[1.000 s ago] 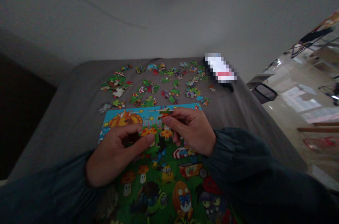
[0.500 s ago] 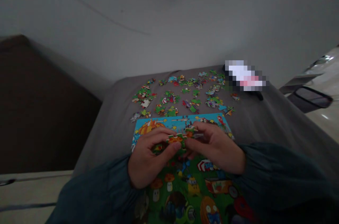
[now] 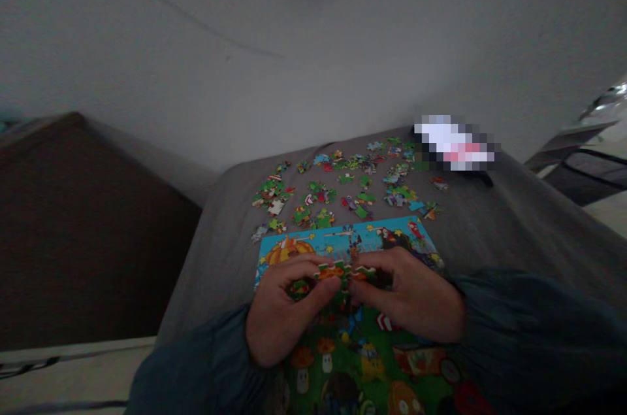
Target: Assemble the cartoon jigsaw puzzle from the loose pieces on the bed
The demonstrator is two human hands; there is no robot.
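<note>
Left piece (image 3: 332, 272) and right piece (image 3: 363, 272): held edge to edge over the picture (image 3: 365, 232), between the two hands. They meet or nearly meet in this view; cannot tell whether tab and slot are engaged.

Left hand (image 3: 279, 310): thumb and fingers pinching the left piece, thumb on the near face. Right hand (image 3: 416, 300): thumb and fingers pinching the right piece, partly covering it. A red and green patch (image 3: 300, 289) shows in the crook of the left hand; cannot tell if it is a third piece or the picture behind.

Step, as judged: matching the two edges. To do it well: bring both pieces to one plane, check that the orange and green print runs across the seam, then press the tab straight down with the thumb, not sideways. Keep fingertips off the joining edge. If it resists, back off; forcing would likely bend the card.

Further out: picture lies flat on grey cloth (image 3: 210, 284), its lower part dim. Loose pieces (image 3: 321, 219) lie in loose clusters beyond its far edge. Phone-like device (image 3: 455, 144), screen blurred, far right of them. Pale wall (image 3: 294, 95) behind.
</note>
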